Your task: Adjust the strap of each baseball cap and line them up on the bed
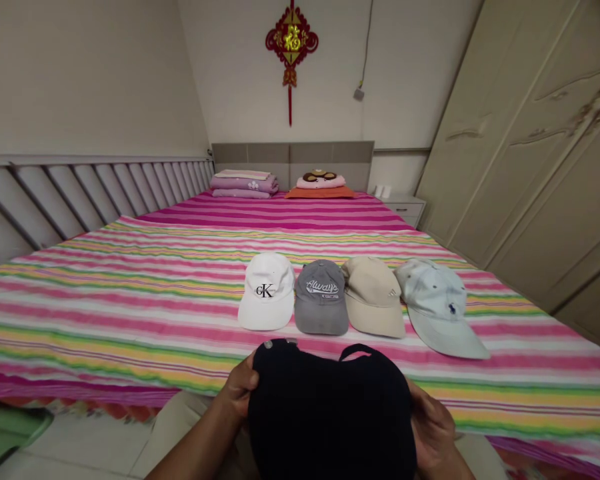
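A black cap (330,407) is held up in front of me, its back strap loop at the top right edge. My left hand (241,387) grips its left side, and my right hand (433,423) grips the right side, with some fingers hidden behind it. Beyond it, caps lie in a row on the bed: a white cap (267,287) with black letters, a grey cap (322,300) with white lettering, a beige cap (374,300), and a pale blue cap (437,300) with a small dark emblem, its brim angled to the right.
The caps rest on a striped bed sheet (130,313). Folded purple bedding (243,185) and a pink-and-orange pile (321,187) sit by the headboard (250,157). A railing (75,193) runs along the left, a wardrobe (520,147) stands right, and a green stool (17,433) is low left.
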A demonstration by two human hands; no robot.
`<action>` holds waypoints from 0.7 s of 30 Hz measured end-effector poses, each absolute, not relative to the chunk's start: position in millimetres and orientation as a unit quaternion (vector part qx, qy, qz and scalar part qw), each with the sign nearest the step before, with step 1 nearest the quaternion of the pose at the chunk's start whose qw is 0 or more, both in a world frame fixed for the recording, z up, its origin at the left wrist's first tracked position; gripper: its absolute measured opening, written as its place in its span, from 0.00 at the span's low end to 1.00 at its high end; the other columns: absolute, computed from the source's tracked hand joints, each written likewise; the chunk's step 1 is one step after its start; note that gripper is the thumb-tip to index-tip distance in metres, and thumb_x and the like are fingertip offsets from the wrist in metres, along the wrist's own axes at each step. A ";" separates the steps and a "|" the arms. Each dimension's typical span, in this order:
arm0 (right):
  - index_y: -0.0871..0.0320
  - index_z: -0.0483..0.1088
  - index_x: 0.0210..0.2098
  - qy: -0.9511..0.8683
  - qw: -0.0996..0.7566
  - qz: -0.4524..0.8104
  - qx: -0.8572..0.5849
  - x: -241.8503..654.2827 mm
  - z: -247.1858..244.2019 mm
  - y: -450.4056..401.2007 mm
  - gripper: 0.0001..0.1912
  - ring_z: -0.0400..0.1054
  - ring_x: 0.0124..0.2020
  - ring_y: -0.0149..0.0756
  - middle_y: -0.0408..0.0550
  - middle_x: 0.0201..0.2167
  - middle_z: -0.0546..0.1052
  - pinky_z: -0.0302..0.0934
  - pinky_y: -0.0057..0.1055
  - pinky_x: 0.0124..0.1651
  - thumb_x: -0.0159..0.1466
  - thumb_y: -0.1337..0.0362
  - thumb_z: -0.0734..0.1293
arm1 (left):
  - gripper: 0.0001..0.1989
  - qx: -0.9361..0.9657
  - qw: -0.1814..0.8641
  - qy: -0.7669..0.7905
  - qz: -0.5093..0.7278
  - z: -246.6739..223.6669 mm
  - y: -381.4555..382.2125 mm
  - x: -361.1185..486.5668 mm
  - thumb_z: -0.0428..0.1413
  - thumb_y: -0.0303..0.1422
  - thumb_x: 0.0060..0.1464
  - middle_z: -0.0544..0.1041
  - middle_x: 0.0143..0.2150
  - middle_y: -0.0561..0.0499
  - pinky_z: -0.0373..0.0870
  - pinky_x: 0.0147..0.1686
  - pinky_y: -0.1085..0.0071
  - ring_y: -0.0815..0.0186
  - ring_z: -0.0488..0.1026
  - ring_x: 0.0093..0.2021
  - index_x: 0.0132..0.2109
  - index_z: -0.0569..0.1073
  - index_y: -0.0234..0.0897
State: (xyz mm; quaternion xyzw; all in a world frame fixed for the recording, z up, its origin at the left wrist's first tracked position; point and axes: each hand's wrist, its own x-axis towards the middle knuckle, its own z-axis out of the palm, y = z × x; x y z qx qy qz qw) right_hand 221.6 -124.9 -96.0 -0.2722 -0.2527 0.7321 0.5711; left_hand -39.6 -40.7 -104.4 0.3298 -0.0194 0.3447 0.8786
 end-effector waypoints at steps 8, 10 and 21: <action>0.58 0.73 0.24 -0.331 0.485 0.756 -0.290 226.4 -94.3 -122.2 0.10 0.67 0.16 0.33 0.41 0.09 0.69 0.61 0.28 0.25 0.44 0.61 0.75 | 0.11 0.312 0.875 0.049 0.366 -93.1 -40.9 -42.7 0.67 0.28 0.27 0.77 0.21 0.53 0.69 0.22 0.80 0.70 0.73 0.21 0.24 0.75 0.34; 0.59 0.73 0.22 -0.337 0.471 0.761 -0.292 227.1 -95.3 -122.5 0.11 0.65 0.15 0.32 0.42 0.09 0.68 0.59 0.27 0.23 0.43 0.60 0.75 | 0.13 0.323 0.876 0.071 0.350 -89.1 -41.0 -42.3 0.67 0.27 0.26 0.77 0.22 0.51 0.70 0.23 0.78 0.67 0.74 0.22 0.26 0.76 0.32; 0.60 0.72 0.23 -0.324 0.527 0.728 -0.295 216.1 -80.9 -124.8 0.12 0.64 0.20 0.28 0.46 0.18 0.73 0.55 0.23 0.25 0.46 0.59 0.73 | 0.10 0.457 0.797 0.284 0.274 -58.4 -41.8 -28.5 0.64 0.30 0.35 0.76 0.24 0.50 0.64 0.23 0.79 0.72 0.70 0.21 0.30 0.75 0.31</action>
